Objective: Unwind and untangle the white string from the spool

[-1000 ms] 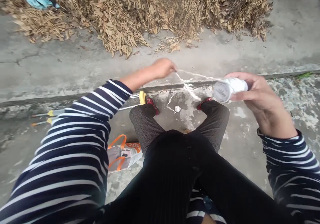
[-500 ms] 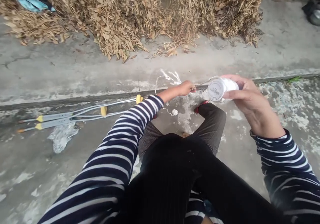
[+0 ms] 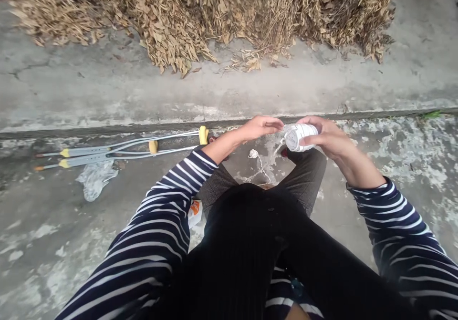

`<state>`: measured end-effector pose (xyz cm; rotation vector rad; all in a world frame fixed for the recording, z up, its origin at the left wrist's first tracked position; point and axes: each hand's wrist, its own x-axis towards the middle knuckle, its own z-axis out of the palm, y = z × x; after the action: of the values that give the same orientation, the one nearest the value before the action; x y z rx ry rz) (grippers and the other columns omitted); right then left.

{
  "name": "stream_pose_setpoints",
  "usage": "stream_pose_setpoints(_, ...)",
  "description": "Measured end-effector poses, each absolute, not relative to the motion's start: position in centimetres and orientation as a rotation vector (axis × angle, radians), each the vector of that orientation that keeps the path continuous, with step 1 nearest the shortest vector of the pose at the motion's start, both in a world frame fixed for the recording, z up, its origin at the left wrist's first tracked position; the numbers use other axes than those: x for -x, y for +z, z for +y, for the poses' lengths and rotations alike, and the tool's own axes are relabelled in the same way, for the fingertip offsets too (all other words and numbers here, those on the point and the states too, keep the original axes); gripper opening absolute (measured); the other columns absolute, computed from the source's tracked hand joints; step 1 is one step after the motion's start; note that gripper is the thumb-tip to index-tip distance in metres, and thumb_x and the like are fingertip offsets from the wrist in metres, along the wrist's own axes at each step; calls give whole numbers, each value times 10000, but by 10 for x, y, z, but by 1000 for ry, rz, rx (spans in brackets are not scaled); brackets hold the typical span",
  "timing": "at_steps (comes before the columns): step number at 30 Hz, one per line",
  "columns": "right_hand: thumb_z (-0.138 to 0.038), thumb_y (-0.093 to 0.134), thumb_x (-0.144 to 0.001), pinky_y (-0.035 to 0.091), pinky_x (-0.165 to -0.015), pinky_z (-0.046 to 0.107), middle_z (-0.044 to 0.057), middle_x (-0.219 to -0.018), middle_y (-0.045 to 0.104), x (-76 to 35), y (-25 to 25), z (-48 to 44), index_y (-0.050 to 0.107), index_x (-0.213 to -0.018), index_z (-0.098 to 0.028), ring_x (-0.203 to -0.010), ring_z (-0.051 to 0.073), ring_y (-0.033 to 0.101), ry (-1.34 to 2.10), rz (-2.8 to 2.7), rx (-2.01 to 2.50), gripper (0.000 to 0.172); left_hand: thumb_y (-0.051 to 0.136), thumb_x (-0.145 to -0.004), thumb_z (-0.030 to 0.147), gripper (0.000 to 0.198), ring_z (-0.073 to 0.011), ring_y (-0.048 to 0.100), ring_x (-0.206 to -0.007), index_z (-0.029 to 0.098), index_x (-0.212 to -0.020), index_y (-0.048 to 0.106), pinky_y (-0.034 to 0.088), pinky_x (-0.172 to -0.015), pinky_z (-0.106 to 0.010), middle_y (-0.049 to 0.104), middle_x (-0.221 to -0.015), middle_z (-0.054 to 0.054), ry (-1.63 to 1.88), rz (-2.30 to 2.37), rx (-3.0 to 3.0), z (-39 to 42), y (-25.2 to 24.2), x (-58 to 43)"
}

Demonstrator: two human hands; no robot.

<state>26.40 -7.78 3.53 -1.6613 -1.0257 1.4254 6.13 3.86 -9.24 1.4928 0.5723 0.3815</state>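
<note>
My right hand [image 3: 327, 136] grips a white bottle [image 3: 304, 136] by its side, its round printed end turned toward me. Thin lines, apparently string, run around the bottle. White string [image 3: 281, 144] hangs beside its lower left. My left hand [image 3: 263, 127] is just left of the bottle, apart from it, fingers stretched out and nothing visible in them. On the concrete between my feet lies a small ball of white string [image 3: 253, 154], with a strand trailing from it toward me.
A pair of grey crutches [image 3: 118, 153] with yellow pads lies at the left, a crumpled clear plastic bag [image 3: 96, 179] beside it. Dried leafy stalks [image 3: 200, 19] are heaped on the raised concrete ledge [image 3: 143, 96] ahead. A white and orange packet [image 3: 195, 212] shows near my left leg.
My left hand has let go of the string it was pulling out and its fingers have opened. The bottle has moved left and slightly down in view. The loose string now hangs by the bottle.
</note>
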Motion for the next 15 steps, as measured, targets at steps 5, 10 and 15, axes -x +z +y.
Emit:
stream_pose_setpoints(5, -263, 923, -426, 490, -637, 323, 16, -792, 636, -274, 24, -74, 659, -902, -188, -711, 182, 584, 1368, -1124, 1726, 549, 787, -891, 375, 316, -177, 748, -898, 178, -1136, 766, 526, -1000, -390, 806, -885, -67, 282, 471, -1233, -16, -66, -47)
stream_pose_setpoints(10, -253, 926, -419, 423, -673, 307, -6, -761, 601, -286, 17, -72, 676, -894, -173, -710, 163, 539, 1168, -1334, 1860, 543, 772, -883, 395, 298, -159, 722, -801, 178, -680, 751, 530, -983, -391, 755, -714, -44, 239, 532, -1448, -4, -42, -27)
stream_pose_setpoints(15, -242, 936, -411, 424, -681, 299, -18, -750, 642, -283, 20, -76, 724, -885, -186, -714, 165, 554, 1247, -1435, 1916, 522, 746, -898, 317, 330, -172, 718, -802, 140, -620, 724, 538, -918, -371, 726, -675, -63, 430, 716, -1777, 57, -23, -41)
